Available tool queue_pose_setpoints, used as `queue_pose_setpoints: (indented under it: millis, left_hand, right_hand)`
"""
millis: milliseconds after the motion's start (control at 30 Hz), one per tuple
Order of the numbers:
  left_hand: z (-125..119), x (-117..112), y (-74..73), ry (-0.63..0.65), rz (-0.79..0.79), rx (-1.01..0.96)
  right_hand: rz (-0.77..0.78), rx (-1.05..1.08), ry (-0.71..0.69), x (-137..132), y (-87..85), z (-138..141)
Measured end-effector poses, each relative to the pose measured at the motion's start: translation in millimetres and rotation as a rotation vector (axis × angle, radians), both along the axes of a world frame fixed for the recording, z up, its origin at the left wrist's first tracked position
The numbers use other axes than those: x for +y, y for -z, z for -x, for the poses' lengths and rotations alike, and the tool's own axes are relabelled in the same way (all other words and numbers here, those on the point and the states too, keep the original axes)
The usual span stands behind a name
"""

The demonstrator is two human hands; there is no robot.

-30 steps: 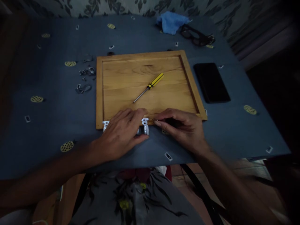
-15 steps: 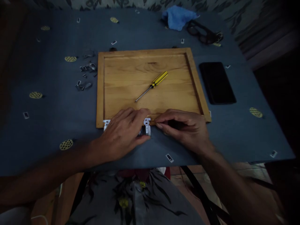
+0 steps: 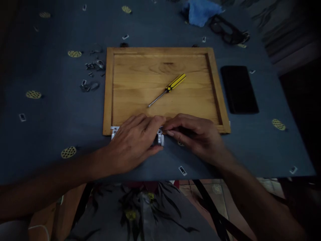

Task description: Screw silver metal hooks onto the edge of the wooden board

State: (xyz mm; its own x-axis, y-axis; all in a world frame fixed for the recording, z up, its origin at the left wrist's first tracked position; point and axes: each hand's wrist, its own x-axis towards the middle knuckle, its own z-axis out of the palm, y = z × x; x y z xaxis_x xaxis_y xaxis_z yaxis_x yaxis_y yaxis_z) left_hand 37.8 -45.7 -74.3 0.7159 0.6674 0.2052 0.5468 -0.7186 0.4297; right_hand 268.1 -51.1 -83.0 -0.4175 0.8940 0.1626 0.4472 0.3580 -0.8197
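A wooden panel with a raised frame lies on the table. A shiny metal bracket sits on its near edge, its middle hidden under my left hand. That hand is closed over the bracket, thumb low against its right end and fingers on the frame. Just right of this, my right hand pinches thumb and forefinger together at the bracket's end; anything between the fingertips is too small to make out. On the panel, beyond both hands, rests a screwdriver with a yellow and black handle, tip toward my left hand.
Loose metal clips and small screws lie left of the panel. A black phone-like slab is at the right. Dark-framed glasses and a blue cloth lie at the far right of the patterned tablecloth.
My right fingertips have come closer to the bracket's right end. My left hand keeps its hold. The whole view has shifted slightly, and the screwdriver stays on the panel.
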Motion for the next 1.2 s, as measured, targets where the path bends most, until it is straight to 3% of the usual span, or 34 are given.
queue_pose_setpoints:
  millis: [267,800,1200]
  left_hand:
    - [-1,-1,0.8,-0.021,0.018,-0.013]
    - [-3,-1,-1.5,-0.046,0.015,-0.030]
    - [-4,-1,2.2,-0.052,-0.016,-0.028]
  right_hand:
    - [-0.039,0.039,-0.072,3,0.2,3]
    - [-0.238,0.017,-0.001,-5,17.4,7]
    - [-0.317,0.048,-0.072,-5,22.5,5]
